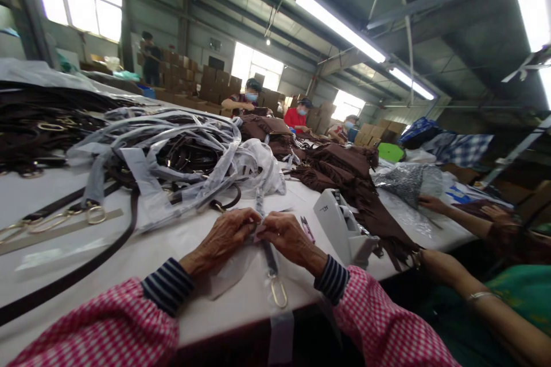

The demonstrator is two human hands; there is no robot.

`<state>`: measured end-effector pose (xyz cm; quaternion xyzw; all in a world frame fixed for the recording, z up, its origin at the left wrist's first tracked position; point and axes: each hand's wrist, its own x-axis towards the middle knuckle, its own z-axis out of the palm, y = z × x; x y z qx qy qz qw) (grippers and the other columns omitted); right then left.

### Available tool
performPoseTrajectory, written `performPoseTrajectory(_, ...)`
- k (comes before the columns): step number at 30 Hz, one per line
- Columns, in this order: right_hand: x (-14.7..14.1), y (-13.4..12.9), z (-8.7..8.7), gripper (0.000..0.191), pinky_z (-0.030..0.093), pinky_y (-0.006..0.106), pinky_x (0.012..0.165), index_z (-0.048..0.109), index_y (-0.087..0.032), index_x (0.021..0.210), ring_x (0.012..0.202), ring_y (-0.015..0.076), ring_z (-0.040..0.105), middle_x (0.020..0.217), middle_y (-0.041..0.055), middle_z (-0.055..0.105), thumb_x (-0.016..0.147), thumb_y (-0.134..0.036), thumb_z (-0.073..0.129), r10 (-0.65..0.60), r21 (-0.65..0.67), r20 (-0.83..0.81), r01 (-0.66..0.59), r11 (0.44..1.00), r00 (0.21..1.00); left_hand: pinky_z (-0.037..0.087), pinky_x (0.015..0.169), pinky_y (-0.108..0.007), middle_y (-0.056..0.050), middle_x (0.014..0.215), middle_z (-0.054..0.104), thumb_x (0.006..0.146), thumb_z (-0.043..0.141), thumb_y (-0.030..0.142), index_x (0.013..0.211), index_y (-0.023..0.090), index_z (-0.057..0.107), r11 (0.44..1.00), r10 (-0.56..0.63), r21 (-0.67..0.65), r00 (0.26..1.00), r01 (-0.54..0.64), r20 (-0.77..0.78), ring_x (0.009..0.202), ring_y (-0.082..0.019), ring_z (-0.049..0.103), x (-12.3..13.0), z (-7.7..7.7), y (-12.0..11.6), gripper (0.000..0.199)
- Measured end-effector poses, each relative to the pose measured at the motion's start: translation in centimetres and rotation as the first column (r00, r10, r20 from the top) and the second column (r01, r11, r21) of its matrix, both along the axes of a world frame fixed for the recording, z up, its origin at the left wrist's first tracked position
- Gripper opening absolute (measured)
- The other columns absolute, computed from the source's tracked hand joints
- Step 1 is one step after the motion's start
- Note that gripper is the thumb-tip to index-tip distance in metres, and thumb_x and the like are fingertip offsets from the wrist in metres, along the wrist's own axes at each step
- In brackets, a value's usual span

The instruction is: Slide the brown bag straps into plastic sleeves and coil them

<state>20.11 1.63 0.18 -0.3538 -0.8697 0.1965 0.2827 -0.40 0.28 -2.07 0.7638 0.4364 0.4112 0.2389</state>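
My left hand (pixel 224 241) and my right hand (pixel 291 238) meet at the near side of the table, fingertips pinched close together. Between them runs a dark strap (pixel 270 258) inside a clear plastic sleeve (pixel 281 330), and both hands grip it. A gold-coloured oblong ring (pixel 278 291) at the strap's near end lies by the table edge, while the sleeve hangs past it. My fingers hide exactly what they pinch. Left of my hands, a brown strap (pixel 109 252) curves over the table beside gold clasps (pixel 95 214).
A heap of sleeved straps (pixel 172 155) fills the table ahead. A white tape dispenser (pixel 333 223) and pink-handled snips (pixel 307 229) stand right of my hands, near brown fringed bags (pixel 336 166). Co-workers' hands (pixel 443 266) are at the right; other people sit across the table.
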Motion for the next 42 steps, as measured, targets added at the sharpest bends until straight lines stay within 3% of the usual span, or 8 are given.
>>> performPoseTrajectory(5, -0.8, 1.8, 1.1, 0.011, 0.042, 0.022, 0.060, 0.069, -0.016, 0.071, 0.064, 0.0127, 0.060, 0.066, -0.0043, 0.065, 0.070, -0.009, 0.077, -0.097, -0.287, -0.019, 0.087, 0.954, 0.995, 0.046, 0.072, -0.029, 0.001, 0.075, 0.072, 0.087, 0.061, 0.023, 0.101, 0.023, 0.070, 0.999, 0.047, -0.005, 0.990, -0.047, 0.130, 0.068, -0.018, 0.064, 0.5, -0.6, 0.2, 0.017)
performPoseTrajectory(14, -2.2, 4.3, 3.0, 0.013, 0.048, 0.018, 0.050, 0.073, -0.015, 0.077, 0.054, 0.0112, 0.063, 0.061, -0.0037, 0.067, 0.065, -0.017, 0.077, 0.097, -0.602, 0.047, -0.049, 0.797, 0.994, 0.045, 0.069, -0.028, -0.001, 0.081, 0.056, 0.078, 0.059, 0.013, 0.073, 0.019, 0.063, 0.992, 0.090, 0.073, 0.979, -0.105, 0.182, 0.073, -0.017, 0.058, 1.1, -1.1, -0.2, 0.009)
performPoseTrajectory(18, -2.6, 5.2, 2.9, 0.013, 0.053, 0.019, 0.051, 0.072, -0.014, 0.071, 0.052, 0.0117, 0.064, 0.056, -0.0030, 0.067, 0.061, -0.018, 0.079, 0.092, -0.679, 0.039, -0.041, 0.733, 0.995, 0.043, 0.071, -0.028, 0.000, 0.081, 0.057, 0.078, 0.058, 0.011, 0.075, 0.020, 0.060, 0.988, 0.124, 0.074, 0.979, -0.137, 0.162, 0.075, -0.017, 0.057, 1.0, -0.8, -0.3, 0.010)
performPoseTrajectory(21, -2.4, 5.2, 2.4, 0.011, 0.053, 0.019, 0.052, 0.068, -0.014, 0.066, 0.053, 0.0110, 0.064, 0.059, -0.0019, 0.069, 0.062, -0.018, 0.077, 0.076, -0.697, -0.002, -0.055, 0.714, 0.997, 0.040, 0.075, -0.032, -0.002, 0.084, 0.063, 0.087, 0.064, 0.025, 0.088, 0.020, 0.064, 0.976, 0.203, 0.066, 0.975, -0.209, 0.091, 0.080, -0.021, 0.058, 0.2, -0.3, -0.3, 0.005)
performPoseTrajectory(24, -2.0, 5.0, 2.0, 0.012, 0.052, 0.017, 0.052, 0.065, -0.015, 0.065, 0.053, 0.0098, 0.064, 0.058, -0.0032, 0.067, 0.065, -0.019, 0.076, 0.056, -0.693, -0.040, -0.068, 0.718, 0.998, 0.035, 0.081, -0.037, -0.005, 0.085, 0.069, 0.090, 0.069, 0.046, 0.089, 0.022, 0.073, 0.979, 0.191, 0.099, 0.966, -0.176, -0.174, 0.094, -0.028, 0.057, -0.8, 0.0, -0.3, 0.025)
performPoseTrajectory(28, -1.9, 5.1, 1.7, 0.012, 0.053, 0.018, 0.054, 0.069, -0.013, 0.072, 0.054, 0.0099, 0.064, 0.059, -0.0026, 0.069, 0.067, -0.021, 0.077, 0.064, -0.687, -0.026, -0.064, 0.723, 0.998, 0.028, 0.083, -0.041, -0.006, 0.094, 0.073, 0.093, 0.067, 0.048, 0.095, 0.027, 0.080, 0.992, 0.093, 0.121, 0.907, -0.046, -0.411, 0.107, -0.033, 0.050, -1.3, -0.2, -0.3, 0.025)
performPoseTrajectory(36, -2.8, 5.6, 3.9, 0.005, 0.048, 0.017, 0.047, 0.073, -0.012, 0.076, 0.049, 0.0115, 0.065, 0.059, -0.0012, 0.069, 0.073, -0.012, 0.069, 0.226, -0.633, 0.166, -0.072, 0.771, 0.960, 0.027, 0.088, -0.044, -0.004, 0.105, 0.074, 0.098, 0.059, 0.042, 0.103, 0.028, 0.080, 0.999, 0.044, 0.010, 0.894, -0.044, -0.447, 0.109, -0.032, 0.050, -0.6, 0.0, 0.0, 0.026)
performPoseTrajectory(42, -4.6, 4.7, 6.1, 0.012, 0.041, 0.017, 0.052, 0.074, -0.014, 0.080, 0.059, 0.0124, 0.067, 0.068, 0.0019, 0.072, 0.079, -0.008, 0.064, 0.306, -0.308, 0.569, -0.147, 0.940, 0.763, 0.028, 0.085, -0.041, -0.005, 0.104, 0.074, 0.095, 0.061, 0.045, 0.102, 0.026, 0.079, 0.999, 0.038, -0.001, 0.897, -0.043, -0.441, 0.108, -0.033, 0.050, -0.8, 0.2, 0.0, 0.027)
